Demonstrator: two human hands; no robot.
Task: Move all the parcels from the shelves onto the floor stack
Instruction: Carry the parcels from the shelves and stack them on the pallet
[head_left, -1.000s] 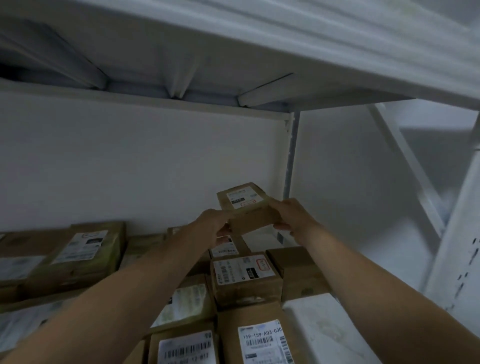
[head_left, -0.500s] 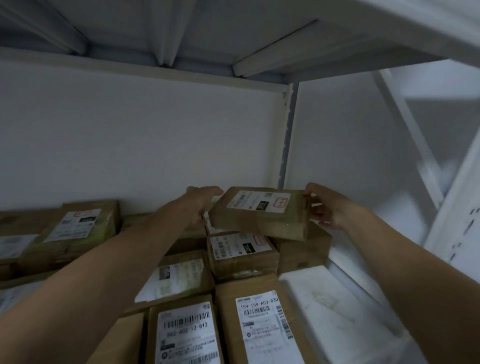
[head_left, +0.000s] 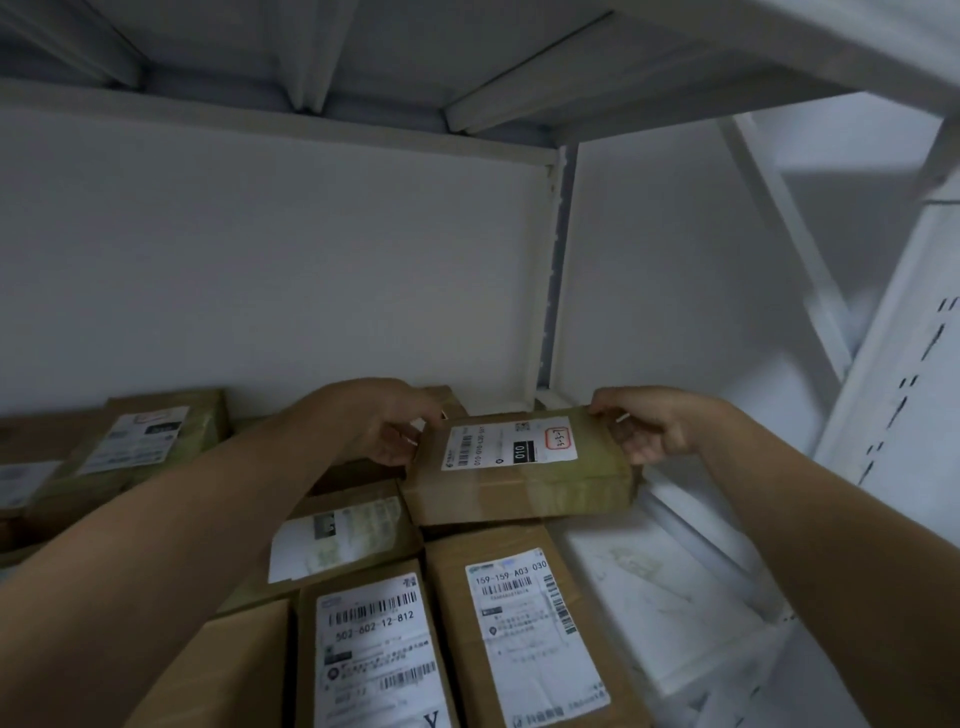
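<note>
While both hands reach into the shelf bay, they hold one brown parcel (head_left: 519, 488) between them, its long side running from one set of fingers to the other. The left hand (head_left: 384, 426) grips the parcel's left end with its fingers (head_left: 400, 449) curled in against the cardboard. The right hand (head_left: 652, 431) grips the right end, thumb laid on the top corner and the other fingers (head_left: 639, 454) curled round the end face. Between the two sets of fingers the parcel's top carries one white label with one barcode, a black block reading 010 and one red-outlined box with handwriting. The parcel sits low over the packed boxes, and whether it touches the one beneath it cannot be told. At least seven other brown parcels lie on the shelf. Two are nearer the camera than the fingers: one labelled 159-159-A03 030 (head_left: 524, 629) below the held parcel, and one labelled 502-602-12-812 (head_left: 374, 654) beside it. One with a pale label (head_left: 343, 535) lies under the left forearm, and one plain box (head_left: 223, 675) lies at the bottom left. Two lie well left of the left fingers, a tape-wrapped one (head_left: 156, 441) and one at the frame edge (head_left: 26, 473), and a sliver of another (head_left: 449, 397) shows just behind those fingers. One white box (head_left: 654, 592) sits below the right fingers. One slotted upright (head_left: 558, 260) stands behind the parcel, between the two hands.
</note>
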